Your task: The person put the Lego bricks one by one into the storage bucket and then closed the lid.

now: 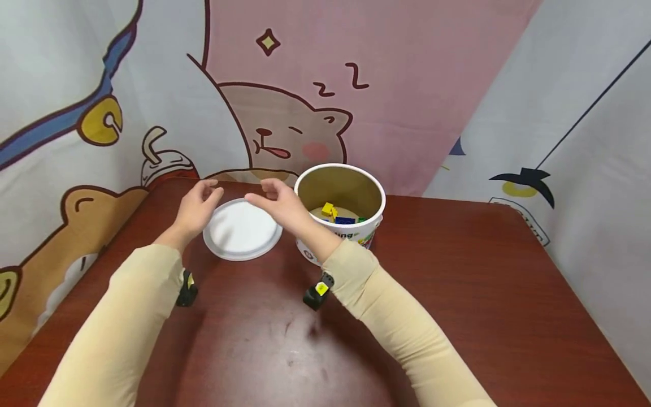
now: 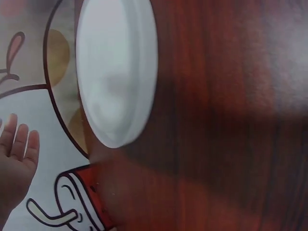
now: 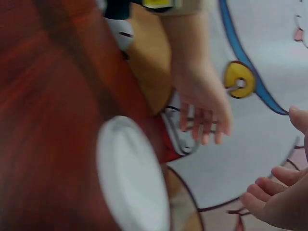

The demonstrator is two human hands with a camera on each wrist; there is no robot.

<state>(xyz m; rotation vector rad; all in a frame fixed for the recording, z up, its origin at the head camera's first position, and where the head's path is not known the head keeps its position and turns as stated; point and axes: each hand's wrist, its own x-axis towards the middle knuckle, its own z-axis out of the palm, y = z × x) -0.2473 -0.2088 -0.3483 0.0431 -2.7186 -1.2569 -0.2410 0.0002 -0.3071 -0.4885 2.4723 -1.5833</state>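
Observation:
A round white lid (image 1: 243, 230) lies flat on the table, left of a white bucket (image 1: 339, 169). Inside the bucket are several yellow, blue and green building blocks (image 1: 346, 221). My left hand (image 1: 197, 207) hovers by the lid's left edge, fingers loosely bent and holding nothing. Over the lid's right side, near the bucket, my right hand (image 1: 278, 203) is raised, also with nothing in it. The left wrist view has the lid (image 2: 115, 72) apart from the left hand (image 2: 19, 159). In the right wrist view both hands show above the lid (image 3: 130, 178), relaxed and apart.
The dark red wooden table (image 1: 473, 299) extends to the right and toward me. A cartoon-printed cloth (image 1: 407, 96) hangs behind and on both sides of it. A black camera is strapped on each wrist, and both sleeves are cream.

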